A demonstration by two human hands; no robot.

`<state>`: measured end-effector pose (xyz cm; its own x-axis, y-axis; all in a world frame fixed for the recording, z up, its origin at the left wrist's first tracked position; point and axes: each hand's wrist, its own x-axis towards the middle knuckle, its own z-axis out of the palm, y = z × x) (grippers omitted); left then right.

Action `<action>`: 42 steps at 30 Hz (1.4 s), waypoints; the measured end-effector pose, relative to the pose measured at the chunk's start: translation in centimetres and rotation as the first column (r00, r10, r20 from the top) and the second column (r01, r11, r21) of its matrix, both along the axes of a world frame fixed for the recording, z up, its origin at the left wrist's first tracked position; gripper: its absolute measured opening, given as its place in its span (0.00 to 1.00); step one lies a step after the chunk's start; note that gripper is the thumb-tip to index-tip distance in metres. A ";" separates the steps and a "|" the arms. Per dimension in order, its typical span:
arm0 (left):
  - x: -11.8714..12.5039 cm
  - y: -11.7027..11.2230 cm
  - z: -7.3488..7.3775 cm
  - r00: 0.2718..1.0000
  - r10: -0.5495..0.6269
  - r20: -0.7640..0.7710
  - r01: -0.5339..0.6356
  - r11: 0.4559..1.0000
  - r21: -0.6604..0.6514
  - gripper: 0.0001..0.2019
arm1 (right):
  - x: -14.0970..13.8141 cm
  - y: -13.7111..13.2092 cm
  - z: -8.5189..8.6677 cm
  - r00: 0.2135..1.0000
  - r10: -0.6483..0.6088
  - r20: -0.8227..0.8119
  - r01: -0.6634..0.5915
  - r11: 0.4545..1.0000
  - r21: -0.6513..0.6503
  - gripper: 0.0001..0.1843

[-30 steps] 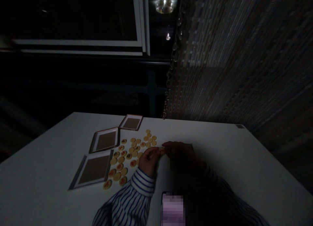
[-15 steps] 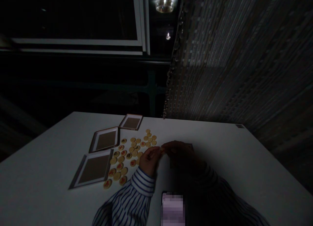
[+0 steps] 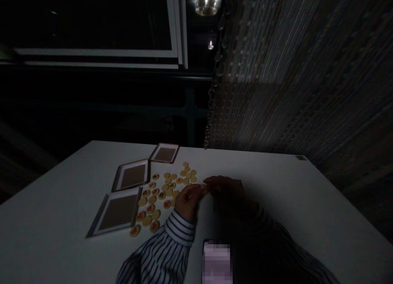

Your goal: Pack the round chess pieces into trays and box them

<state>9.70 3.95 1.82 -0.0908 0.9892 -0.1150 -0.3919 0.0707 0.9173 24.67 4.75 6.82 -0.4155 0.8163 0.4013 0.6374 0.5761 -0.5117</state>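
Note:
My left hand [image 3: 186, 203] is closed, thumb and fingertips pinching a small round Chinese chess piece [image 3: 204, 189] with a reddish mark. Opposite it, my right hand [image 3: 229, 193] curls in from the right, its fingertips meeting at the same piece; deep shadow hides much of this hand. A dark flat object [image 3: 238, 183] lies partly under the right hand, mostly covered. Left of my hands, several loose Chinese chess pieces [image 3: 152, 200] are scattered, some showing red or black characters and others plain side up.
Three shallow rectangular trays [image 3: 119, 210] with brown bottoms stand in a slanting row at the left. A phone with a blurred screen [image 3: 216, 261] lies at the near edge of the white table [image 3: 294, 218]. A string curtain [image 3: 276, 79] hangs beyond, on the right.
Both hands stay nearly in place. The piece between the fingertips has turned slightly, and its reddish mark now shows more. The scattered pieces and trays have not moved.

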 end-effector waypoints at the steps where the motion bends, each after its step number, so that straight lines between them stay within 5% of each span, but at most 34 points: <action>1: 0.0 0.0 0.0 1.000 -0.003 -0.005 0.003 1.000 -0.005 0.16 | 0.0 0.0 0.1 1.000 0.008 -0.003 -0.008 1.000 0.010 0.13; 9: 0.0 0.2 -0.2 0.997 0.069 0.016 -0.069 0.997 -0.023 0.17 | -0.3 0.0 -0.4 0.999 0.014 -0.030 -0.012 0.999 0.047 0.14; 13: -0.2 0.2 -0.2 0.999 0.007 0.052 -0.006 1.000 -0.024 0.18 | -0.5 0.0 -0.5 0.998 0.041 -0.051 -0.038 0.996 0.075 0.14; 29: -0.1 0.0 -0.2 0.996 -0.063 0.061 0.063 0.998 0.002 0.18 | -0.5 -0.2 0.8 0.977 0.015 0.211 -0.028 0.998 0.058 0.15; 38: 0.0 -0.2 0.1 0.998 -0.063 -0.032 0.064 0.997 0.042 0.18 | 0.1 0.3 1.0 0.967 -0.019 0.255 0.005 0.999 0.053 0.14; 42: 0.1 -0.5 0.1 0.972 -0.069 -0.224 0.088 0.993 0.075 0.15 | 0.9 0.6 1.7 0.947 -0.047 0.316 0.034 0.998 0.047 0.15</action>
